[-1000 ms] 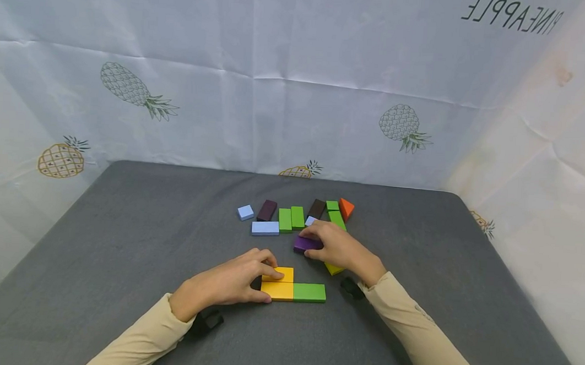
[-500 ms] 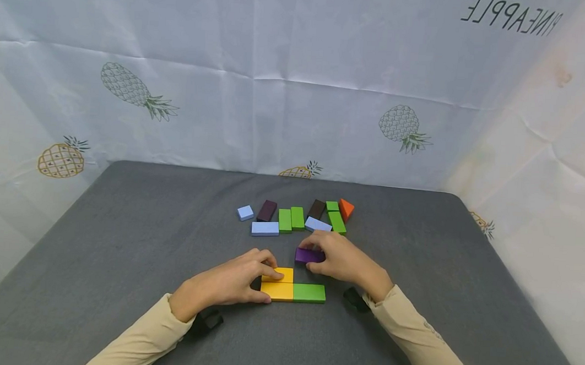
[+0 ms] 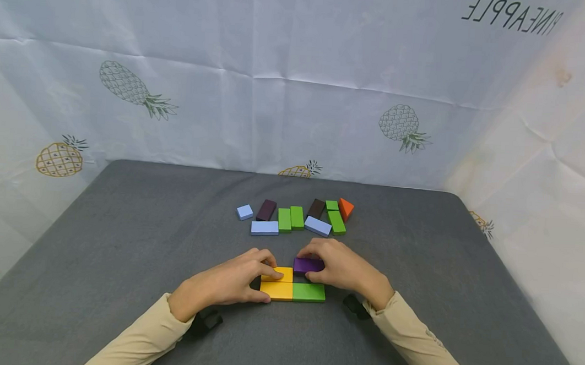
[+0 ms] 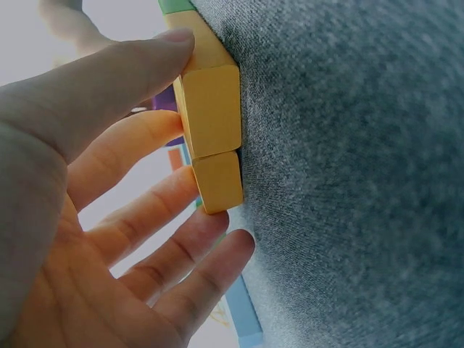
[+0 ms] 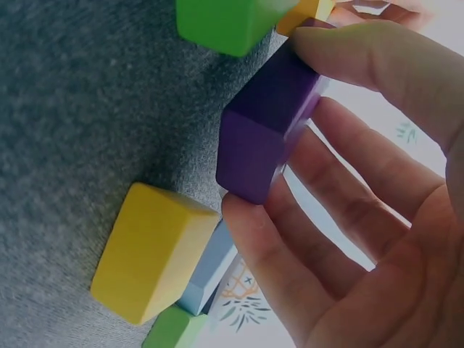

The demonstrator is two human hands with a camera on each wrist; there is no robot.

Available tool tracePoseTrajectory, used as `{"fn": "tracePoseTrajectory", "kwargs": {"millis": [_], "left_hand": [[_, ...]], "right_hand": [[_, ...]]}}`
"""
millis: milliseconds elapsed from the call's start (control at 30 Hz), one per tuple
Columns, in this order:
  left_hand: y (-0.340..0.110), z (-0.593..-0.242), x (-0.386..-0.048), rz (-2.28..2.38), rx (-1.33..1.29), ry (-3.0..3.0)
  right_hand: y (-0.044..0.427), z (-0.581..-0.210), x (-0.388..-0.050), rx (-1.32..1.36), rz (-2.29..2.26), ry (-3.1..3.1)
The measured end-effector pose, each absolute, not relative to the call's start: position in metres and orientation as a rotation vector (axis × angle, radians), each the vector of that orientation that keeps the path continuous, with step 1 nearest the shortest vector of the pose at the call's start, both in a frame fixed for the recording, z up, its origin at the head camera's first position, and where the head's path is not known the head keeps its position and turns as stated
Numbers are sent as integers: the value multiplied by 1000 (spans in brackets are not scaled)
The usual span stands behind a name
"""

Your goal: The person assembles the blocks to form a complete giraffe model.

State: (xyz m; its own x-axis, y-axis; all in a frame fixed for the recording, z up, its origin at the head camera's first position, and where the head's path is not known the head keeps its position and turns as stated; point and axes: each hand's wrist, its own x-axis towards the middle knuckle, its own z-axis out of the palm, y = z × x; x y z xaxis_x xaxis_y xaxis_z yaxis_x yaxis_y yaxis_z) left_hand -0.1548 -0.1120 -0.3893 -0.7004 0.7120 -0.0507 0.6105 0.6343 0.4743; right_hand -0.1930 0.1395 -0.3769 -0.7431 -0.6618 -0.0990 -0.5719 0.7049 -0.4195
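Right fingers (image 5: 254, 235) pinching purple block (image 3: 304, 266), left fingers (image 4: 138, 141) round two yellow blocks (image 3: 275, 292)

The purple block (image 3: 304, 266), orange-yellow blocks (image 3: 279, 292) and green blocks (image 3: 309, 292) are plain. The table (image 3: 146, 235) is grey, the pale backdrop (image 3: 295, 122) pineapple-printed.

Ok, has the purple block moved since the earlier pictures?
Yes: in the head view, the purple block has moved down the picture, toward the front green block, which has stayed put.
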Motion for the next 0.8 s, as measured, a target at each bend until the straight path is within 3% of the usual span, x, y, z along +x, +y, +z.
{"fn": "tracePoseTrajectory", "kwargs": {"millis": [800], "left_hand": [[-112, -390, -154, 641, 1069, 2621]], "right_hand": [[144, -378, -185, -1079, -563, 2574]]}}
